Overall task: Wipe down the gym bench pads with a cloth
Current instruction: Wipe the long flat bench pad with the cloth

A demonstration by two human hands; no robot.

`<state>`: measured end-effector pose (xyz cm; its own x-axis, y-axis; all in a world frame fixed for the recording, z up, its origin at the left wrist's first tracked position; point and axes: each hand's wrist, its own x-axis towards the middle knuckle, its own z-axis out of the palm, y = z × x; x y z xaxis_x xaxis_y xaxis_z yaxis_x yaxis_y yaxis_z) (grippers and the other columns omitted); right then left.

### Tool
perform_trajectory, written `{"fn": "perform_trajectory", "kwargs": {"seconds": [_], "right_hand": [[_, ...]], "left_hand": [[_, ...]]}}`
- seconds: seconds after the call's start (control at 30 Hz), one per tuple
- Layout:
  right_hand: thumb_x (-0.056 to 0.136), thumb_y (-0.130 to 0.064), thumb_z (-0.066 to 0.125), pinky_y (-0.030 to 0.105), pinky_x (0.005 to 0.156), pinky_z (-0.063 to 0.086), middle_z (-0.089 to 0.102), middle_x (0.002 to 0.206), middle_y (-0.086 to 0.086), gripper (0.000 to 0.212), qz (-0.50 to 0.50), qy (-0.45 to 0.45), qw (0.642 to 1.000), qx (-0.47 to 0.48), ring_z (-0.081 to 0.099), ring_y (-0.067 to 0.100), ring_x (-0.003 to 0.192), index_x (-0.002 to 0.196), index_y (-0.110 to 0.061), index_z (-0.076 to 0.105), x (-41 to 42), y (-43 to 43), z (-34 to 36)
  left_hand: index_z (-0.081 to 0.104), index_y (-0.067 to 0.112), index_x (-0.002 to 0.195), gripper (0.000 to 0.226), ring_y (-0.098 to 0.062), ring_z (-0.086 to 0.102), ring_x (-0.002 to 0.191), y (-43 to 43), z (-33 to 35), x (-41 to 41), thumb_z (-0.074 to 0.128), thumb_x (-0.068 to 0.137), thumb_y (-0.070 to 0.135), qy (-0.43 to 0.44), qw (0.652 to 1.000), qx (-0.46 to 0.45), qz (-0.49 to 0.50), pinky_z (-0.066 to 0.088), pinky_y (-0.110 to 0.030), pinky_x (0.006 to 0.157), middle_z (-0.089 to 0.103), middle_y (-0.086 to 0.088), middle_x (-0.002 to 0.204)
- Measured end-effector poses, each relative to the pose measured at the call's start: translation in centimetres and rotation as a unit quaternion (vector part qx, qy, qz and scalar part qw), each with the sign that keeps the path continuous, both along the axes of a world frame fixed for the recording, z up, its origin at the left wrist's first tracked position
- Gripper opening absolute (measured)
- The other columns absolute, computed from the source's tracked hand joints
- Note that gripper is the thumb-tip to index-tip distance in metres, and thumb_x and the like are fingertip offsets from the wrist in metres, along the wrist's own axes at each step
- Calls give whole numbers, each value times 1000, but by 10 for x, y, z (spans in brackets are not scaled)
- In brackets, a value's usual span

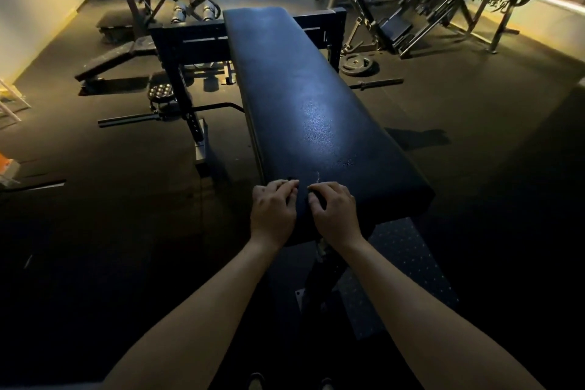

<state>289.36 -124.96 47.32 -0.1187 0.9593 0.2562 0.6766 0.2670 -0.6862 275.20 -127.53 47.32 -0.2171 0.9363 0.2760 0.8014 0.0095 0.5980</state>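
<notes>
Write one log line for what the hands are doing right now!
hands: left hand and right hand, fingers curled, on near end of bench pad | cloth: too dark to tell | stage: wipe not visibly underway

Large black Chinese characters on pale wall banner [493, 2], partly hidden, too blurred to read

Your left hand [273, 214] and right hand [335, 215]: fingertips [289, 184] curl onto a dark patch [317, 200], cloth or pad you cannot tell | legs under the counter [310, 98] lost in shadow | your 2 shoes [256, 382] cut off by bottom edge | wall lettering [489, 1] at right too blurred to read
</notes>
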Motion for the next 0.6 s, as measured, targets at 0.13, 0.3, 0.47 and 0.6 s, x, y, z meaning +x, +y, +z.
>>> {"fn": "perform_trajectory", "kwargs": {"seconds": [0.13, 0.3, 0.47, 0.6], "right_hand": [[94, -34, 50, 40, 94, 42, 70, 104, -2, 29, -14, 22, 1000, 13, 58, 21, 105, 108, -20, 71, -5, -11, 2], [97, -21, 54, 27, 85, 49, 72, 97, -2, 22, -1, 130, 992, -5, 64, 14, 95, 113, -20, 70, -11, -19, 8], [99, -21, 61, 19, 88, 51, 65, 115, 0, 33, -15, 210, 977, -34, 65, 7, 102, 132, -23, 62, -8, -22, 15], [93, -12, 65, 24, 87, 55, 68, 109, -2, 30, 4, 197, 980, -18, 67, 8, 98, 121, -22, 63, -10, -18, 16]], "left_hand": [[67, 20, 128, 31, -18, 52, 106, -19, 0, 10, 48, 104, 27, -41, 998, 16, -42, 36, -24, 88, 68, 0, 121], [71, 18, 124, 28, -8, 63, 105, -21, 19, 22, 53, 102, 16, -239, 970, 19, -40, 47, -22, 96, 72, -1, 117], [62, 21, 136, 39, -5, 63, 114, -19, 29, 36, 45, 101, 28, -425, 902, -45, -69, 49, -30, 104, 68, 4, 127], [63, 23, 133, 46, -10, 62, 116, -10, 21, 18, 40, 96, 38, -335, 939, -23, -72, 48, -37, 105, 69, 2, 126]]}}
